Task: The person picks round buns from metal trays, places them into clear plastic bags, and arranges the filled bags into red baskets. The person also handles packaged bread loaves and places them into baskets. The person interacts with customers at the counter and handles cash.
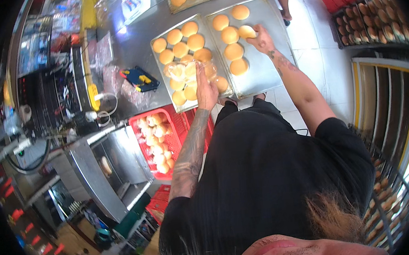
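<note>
Apart, a worker's two bare hands span a pair of metal trays of golden buns, seen from the head camera. Toward 1 o'clock, the right hand (262,40) closes its fingertips on a smooth, domed bun (246,32), held above the right tray (262,73), a shallow, dull-grey sheet where five more round buns (234,52) sit along the left side. At 12 o'clock, the left hand (206,89), fingers extended, lies against a glossy, wrinkled clear plastic bag (177,72) over the left tray (201,23); whether it grips the film cannot be told, nor whether the rounds showing through are inside or beneath. Plump buns crowd that tray around the bag, some touching.

Both trays lie on a smooth grey worktop (143,30), with a third tray of buns at the 12 o'clock edge. Near 10 o'clock rests a dark, flat object (139,79) with yellow and red parts, beside crumpled clear film (136,95). At 9 o'clock, a red lattice-walled plastic crate (180,123) holds shiny bagged buns (158,145). Toward 2 o'clock, browned loaves (370,19) fill dark, stacked containers.
</note>
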A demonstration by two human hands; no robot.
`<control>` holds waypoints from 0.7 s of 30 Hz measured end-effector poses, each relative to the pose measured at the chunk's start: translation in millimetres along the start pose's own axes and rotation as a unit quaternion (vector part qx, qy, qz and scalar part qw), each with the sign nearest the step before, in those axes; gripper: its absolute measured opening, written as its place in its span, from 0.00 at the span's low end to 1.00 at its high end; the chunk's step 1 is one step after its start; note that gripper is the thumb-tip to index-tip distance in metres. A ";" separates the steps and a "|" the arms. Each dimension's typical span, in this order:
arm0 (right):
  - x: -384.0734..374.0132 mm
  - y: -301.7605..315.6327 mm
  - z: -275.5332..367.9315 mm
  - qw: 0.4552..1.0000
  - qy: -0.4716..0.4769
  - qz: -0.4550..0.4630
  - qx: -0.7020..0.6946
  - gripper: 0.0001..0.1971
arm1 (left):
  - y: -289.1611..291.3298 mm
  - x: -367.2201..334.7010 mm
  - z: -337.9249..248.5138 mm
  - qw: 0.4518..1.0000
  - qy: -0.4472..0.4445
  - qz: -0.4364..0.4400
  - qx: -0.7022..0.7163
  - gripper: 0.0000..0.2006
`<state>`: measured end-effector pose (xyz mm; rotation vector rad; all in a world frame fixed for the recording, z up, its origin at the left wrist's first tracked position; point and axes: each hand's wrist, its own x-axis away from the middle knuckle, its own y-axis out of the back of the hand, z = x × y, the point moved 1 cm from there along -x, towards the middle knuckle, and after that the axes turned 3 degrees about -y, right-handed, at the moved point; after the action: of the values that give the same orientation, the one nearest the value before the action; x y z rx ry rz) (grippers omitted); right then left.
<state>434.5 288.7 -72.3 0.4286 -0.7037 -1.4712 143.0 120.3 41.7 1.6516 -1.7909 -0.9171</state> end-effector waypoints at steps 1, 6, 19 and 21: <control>12.8 3.9 6.4 1.000 0.017 0.004 -0.008 0.41 | -0.4 -0.2 1.4 1.000 0.010 0.001 0.004 0.40; 90.9 -4.4 60.9 0.937 -0.028 0.184 -0.294 0.32 | -3.4 -2.6 -0.2 1.000 0.016 -0.007 0.022 0.41; 102.1 -144.1 135.3 0.872 -0.050 0.284 -0.395 0.23 | 18.8 6.3 -23.5 0.998 -0.001 0.055 0.015 0.45; 100.9 -159.5 135.1 0.708 -0.124 0.310 -0.622 0.23 | 19.6 8.0 -25.5 0.996 0.025 0.053 0.068 0.45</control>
<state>221.4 197.5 -61.3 -0.9982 0.0947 -1.0311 149.4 109.5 72.5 1.6282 -1.9236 -0.7165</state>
